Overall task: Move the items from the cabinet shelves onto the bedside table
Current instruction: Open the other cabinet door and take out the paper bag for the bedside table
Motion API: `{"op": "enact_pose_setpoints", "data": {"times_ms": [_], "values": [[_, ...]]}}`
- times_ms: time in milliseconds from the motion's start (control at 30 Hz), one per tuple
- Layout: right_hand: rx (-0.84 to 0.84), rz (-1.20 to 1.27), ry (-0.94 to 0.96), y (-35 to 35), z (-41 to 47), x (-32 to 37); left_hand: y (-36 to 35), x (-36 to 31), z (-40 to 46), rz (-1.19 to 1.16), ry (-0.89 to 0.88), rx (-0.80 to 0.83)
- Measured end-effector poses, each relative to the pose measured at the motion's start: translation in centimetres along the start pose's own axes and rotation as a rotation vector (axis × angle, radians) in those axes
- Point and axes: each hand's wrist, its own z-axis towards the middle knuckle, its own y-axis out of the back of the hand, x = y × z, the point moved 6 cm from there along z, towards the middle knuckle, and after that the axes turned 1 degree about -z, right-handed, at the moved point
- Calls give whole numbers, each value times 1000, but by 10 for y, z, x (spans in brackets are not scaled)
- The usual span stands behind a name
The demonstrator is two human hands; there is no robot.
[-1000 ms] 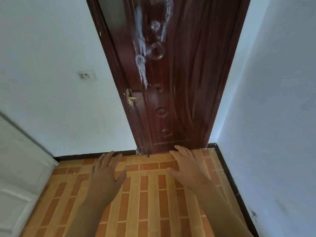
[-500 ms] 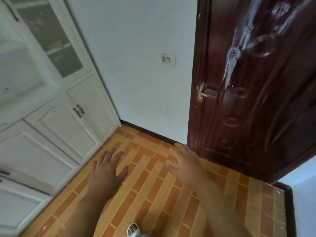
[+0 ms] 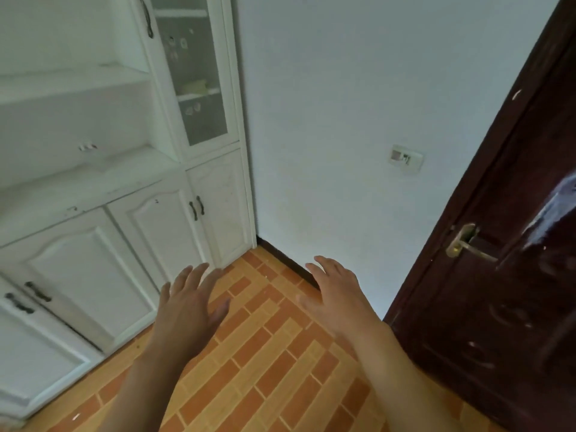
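Left hand (image 3: pixel 187 310) and right hand (image 3: pixel 338 296) extended forward, palms down, fingers spread, holding nothing.

Head camera – looks forward-down, cabinet (image 3: pixel 103 238) left, door (image 3: pixel 511 275) right.

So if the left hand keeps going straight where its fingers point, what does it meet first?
Probably the lower doors of the white wooden cabinet; the open left hand holds nothing, though depth is unclear.

Open floor (image 3: pixel 265 353) ahead; cabinet (image 3: pixel 103 244) left, door (image 3: pixel 514 275) right.
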Motion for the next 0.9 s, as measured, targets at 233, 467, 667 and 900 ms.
{"op": "enact_pose_setpoints", "data": {"times_ms": [233,467,667,900], "values": [[-33,-16,69,4,104,78,34,101,65,21,60,-34],[-9,-95,168,2,190,120,62,164,113,53,117,-70],[-16,-95,244,18,270,138,81,198,169,66,180,-107],[-36,-99,355,49,383,135,111,205,255,88,221,-185]]}}
